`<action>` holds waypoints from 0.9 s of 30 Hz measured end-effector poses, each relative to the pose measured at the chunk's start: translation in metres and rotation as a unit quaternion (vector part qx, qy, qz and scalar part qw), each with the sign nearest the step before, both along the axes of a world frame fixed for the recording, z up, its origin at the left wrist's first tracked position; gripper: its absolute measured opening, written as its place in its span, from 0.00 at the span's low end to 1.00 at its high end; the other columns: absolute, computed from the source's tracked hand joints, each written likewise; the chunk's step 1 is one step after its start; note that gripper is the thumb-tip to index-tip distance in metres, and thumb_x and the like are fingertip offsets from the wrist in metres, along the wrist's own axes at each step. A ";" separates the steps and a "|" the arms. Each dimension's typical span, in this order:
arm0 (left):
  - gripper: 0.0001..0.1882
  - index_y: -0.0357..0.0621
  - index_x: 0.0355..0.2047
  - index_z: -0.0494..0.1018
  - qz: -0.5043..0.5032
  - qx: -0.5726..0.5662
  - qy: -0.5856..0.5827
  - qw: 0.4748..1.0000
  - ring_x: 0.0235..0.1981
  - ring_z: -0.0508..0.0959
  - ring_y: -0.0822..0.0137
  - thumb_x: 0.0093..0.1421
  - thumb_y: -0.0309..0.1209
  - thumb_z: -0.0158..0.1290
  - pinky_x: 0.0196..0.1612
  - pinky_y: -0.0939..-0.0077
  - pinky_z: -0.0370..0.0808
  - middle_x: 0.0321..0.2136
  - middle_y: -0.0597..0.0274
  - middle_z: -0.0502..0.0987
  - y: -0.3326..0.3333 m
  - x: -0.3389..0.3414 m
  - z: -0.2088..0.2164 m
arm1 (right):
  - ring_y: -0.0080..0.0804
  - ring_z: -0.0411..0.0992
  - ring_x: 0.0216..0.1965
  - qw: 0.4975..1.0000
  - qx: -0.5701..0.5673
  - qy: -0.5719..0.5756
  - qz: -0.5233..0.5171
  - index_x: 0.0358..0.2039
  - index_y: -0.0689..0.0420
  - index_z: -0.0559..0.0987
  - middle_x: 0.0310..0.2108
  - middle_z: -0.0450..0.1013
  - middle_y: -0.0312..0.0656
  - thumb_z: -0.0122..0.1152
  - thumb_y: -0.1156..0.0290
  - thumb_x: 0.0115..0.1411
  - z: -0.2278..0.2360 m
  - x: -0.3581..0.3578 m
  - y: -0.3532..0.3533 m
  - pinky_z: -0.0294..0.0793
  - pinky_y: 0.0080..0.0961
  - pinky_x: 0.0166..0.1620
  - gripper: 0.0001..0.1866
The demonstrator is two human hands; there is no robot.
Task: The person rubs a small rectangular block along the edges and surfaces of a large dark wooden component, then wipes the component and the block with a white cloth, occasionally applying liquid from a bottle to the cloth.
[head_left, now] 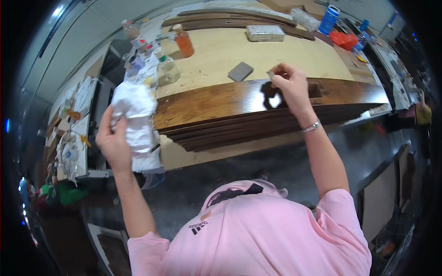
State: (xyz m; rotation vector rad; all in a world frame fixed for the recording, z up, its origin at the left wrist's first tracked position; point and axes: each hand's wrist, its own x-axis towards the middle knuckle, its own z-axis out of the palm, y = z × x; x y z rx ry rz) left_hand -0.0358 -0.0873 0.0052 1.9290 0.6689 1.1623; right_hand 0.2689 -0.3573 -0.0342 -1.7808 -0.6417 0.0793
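Observation:
My left hand (115,143) is closed on a crumpled white cloth (136,108), beside the left end of a glossy brown wooden board (207,105). The board tops a stack of similar dark boards (239,129) along the bench's near edge. Over the board's right half, my right hand (293,88) pinches a small greyish piece (270,73) between thumb and fingers; its kind cannot be made out. A dark reflection shows on the shiny surface below this hand. Right of the hand, a rectangular recess (316,90) is cut into the board. A flat grey pad (241,71) lies just behind it.
A bottle of orange liquid (184,44) and a clear green-capped bottle (169,72) stand at the left. A wrapped block (265,33) and dark wood strips (225,22) lie at the back. Far right are a blue bottle (328,20) and a red bag (344,40).

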 end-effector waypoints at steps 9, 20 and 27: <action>0.32 0.36 0.58 0.67 -0.312 0.292 0.184 0.885 0.61 0.65 0.46 0.55 0.35 0.61 0.63 0.56 0.61 0.59 0.43 0.68 -0.093 0.138 -0.016 | 0.20 0.75 0.35 0.925 0.289 0.199 0.145 0.41 0.64 0.79 0.37 0.78 0.39 0.63 0.78 0.54 0.020 -0.034 0.006 0.75 0.18 0.40 0.13; 0.14 0.34 0.47 0.78 -0.297 -0.050 0.001 0.954 0.43 0.77 0.74 0.61 0.25 0.58 0.49 0.78 0.72 0.39 0.62 0.81 -0.062 0.135 -0.003 | 0.50 0.68 0.51 0.940 0.039 -0.339 -0.007 0.50 0.56 0.78 0.50 0.70 0.54 0.69 0.62 0.48 0.017 -0.085 0.042 0.64 0.46 0.58 0.27; 0.14 0.33 0.46 0.78 -0.267 -0.065 0.146 0.950 0.40 0.77 0.73 0.64 0.30 0.56 0.49 0.79 0.69 0.35 0.62 0.80 0.012 0.127 0.007 | 0.47 0.74 0.47 0.865 -0.029 -0.499 0.045 0.40 0.55 0.78 0.45 0.74 0.48 0.61 0.71 0.52 -0.037 -0.101 0.013 0.73 0.43 0.53 0.14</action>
